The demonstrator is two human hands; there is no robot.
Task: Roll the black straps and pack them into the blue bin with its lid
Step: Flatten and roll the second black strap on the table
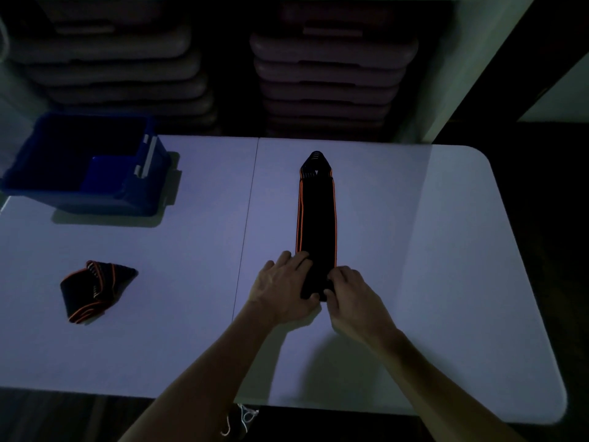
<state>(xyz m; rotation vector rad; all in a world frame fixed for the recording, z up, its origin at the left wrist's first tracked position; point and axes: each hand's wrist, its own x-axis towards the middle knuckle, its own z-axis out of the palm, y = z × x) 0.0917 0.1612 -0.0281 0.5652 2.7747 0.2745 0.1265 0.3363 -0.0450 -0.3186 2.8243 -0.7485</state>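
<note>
1. Black strap (316, 215) with orange edging lies flat and lengthwise on the white worktop (414, 250), right of its centre seam
2. Left hand (282, 287) and right hand (355, 296): fingers curled closed on the strap's near, rolled end
3. Second strap (95, 290), loosely folded, lies at left
4. Blue bin (86, 164), open, stands far left, well apart

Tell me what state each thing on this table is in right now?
Long strap: laid out flat, its near end just starting to be rolled.
Left hand: pressing on the strap's near end.
Right hand: pinching the same end.
Second strap: loosely bundled, lying apart, untouched.
Bin: open, tilted; contents too dark to tell.
Table: holds it all.
</note>
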